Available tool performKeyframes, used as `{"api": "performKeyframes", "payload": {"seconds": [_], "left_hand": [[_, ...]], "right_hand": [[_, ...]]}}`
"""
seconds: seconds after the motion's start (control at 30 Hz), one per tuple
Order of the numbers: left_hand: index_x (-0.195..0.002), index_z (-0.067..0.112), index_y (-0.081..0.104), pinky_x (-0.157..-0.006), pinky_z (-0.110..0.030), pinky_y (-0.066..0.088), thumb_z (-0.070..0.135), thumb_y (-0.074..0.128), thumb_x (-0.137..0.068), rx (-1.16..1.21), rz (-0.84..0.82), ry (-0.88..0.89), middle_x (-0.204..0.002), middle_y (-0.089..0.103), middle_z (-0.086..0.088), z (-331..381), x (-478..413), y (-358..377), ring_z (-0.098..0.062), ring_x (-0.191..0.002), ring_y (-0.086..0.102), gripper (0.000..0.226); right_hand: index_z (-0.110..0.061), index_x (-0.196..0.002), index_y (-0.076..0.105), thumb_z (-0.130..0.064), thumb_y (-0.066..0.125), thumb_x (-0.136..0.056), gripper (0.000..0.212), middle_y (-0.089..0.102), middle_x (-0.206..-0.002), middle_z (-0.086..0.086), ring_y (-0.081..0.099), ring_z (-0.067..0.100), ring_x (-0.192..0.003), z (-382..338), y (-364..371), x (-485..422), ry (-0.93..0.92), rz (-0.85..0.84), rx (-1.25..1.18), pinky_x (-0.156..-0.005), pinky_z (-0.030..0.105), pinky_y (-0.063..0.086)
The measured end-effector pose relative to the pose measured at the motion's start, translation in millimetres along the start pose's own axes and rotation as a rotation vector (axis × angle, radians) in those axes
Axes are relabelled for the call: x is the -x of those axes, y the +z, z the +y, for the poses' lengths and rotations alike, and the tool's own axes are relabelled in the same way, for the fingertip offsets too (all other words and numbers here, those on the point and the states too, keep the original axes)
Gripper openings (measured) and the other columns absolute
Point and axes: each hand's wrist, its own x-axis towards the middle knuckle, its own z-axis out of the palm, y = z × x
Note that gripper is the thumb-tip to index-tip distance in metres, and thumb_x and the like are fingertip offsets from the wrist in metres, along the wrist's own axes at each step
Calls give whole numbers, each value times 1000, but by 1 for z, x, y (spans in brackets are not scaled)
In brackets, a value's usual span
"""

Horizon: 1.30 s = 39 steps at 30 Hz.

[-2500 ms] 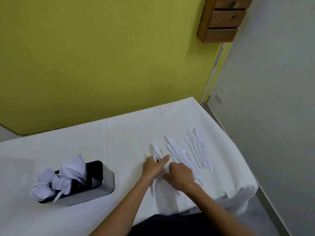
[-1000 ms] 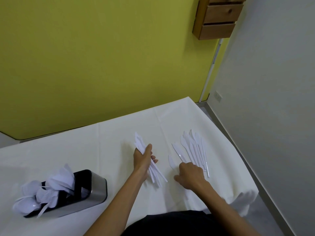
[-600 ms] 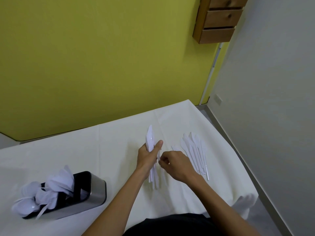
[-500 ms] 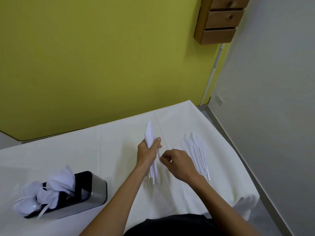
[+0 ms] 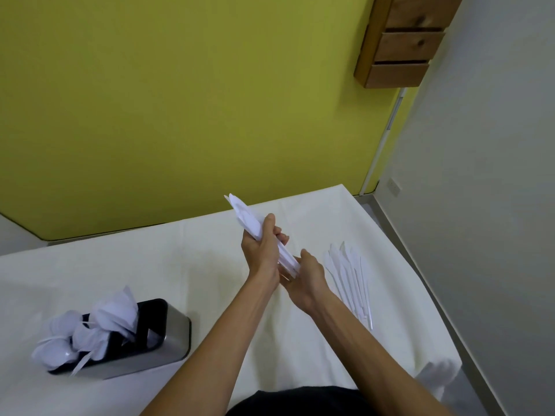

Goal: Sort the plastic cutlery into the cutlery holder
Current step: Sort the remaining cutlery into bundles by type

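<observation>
My left hand point(image 5: 264, 253) grips a bundle of white plastic knives point(image 5: 249, 220), lifted above the table with the blades pointing up and away. My right hand point(image 5: 306, 276) is cupped under the handle ends of that bundle, touching them. Several more white knives point(image 5: 350, 277) lie side by side on the white tablecloth to the right. The steel and black cutlery holder point(image 5: 162, 334) stands at the near left, with white spoons point(image 5: 60, 340) and other white cutlery point(image 5: 117, 310) sticking out of its left compartments.
The white-covered table point(image 5: 180, 265) ends at a yellow wall behind and drops off on the right toward a grey floor and wall. A wooden drawer unit point(image 5: 399, 43) hangs high on the wall at the upper right.
My left hand has raised the bundle of knives higher off the table and tilted it. My right hand has moved under the handle ends. Fewer knives lie on the cloth than 2.5 s ago.
</observation>
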Motion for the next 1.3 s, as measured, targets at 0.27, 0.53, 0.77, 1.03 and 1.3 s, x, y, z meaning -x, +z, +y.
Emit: {"api": "performKeyframes", "payload": {"seconds": [0.27,0.53,0.77,1.03,1.3], "left_hand": [[-76,10,60,-65,-33,52,42,73,-88,-151,-70,37,-56,59,0,-7,0,-14,-18,-55,59,36],[-81,11,56,-58,-30,46,39,67,-94,-222,-149,-3,-56,52,0,-4,-8,-31,-18,-52,49,33],[-81,23,54,-57,-28,44,48,68,-89,-742,-394,149,-55,56,6,11,-22,-53,-17,-51,51,30],[-112,27,64,-65,-30,45,46,66,-90,-985,-466,288,-83,69,1,53,-8,-88,-24,-80,65,29],[-104,25,64,-63,-29,44,45,71,-89,-789,-158,419,-80,69,5,89,12,-152,-17,-72,61,26]], "right_hand": [[11,-129,51,-37,26,-109,59,64,-125,25,63,34,-117,2,2,6,89,-75,-58,-110,44,44],[-6,-142,48,-46,26,-107,58,52,-147,10,48,25,-136,-11,3,9,-25,-74,415,-117,42,31],[-24,-154,33,-44,27,-107,52,29,-160,-13,24,2,-147,-76,52,38,-768,-122,931,-118,23,18],[-24,-154,33,-52,32,-103,58,28,-161,-14,25,0,-146,-67,86,51,-796,-388,1113,-120,27,21],[-34,-140,55,-64,26,-100,57,50,-145,-20,48,-6,-129,-35,128,64,-618,-604,965,-115,30,32]]}}
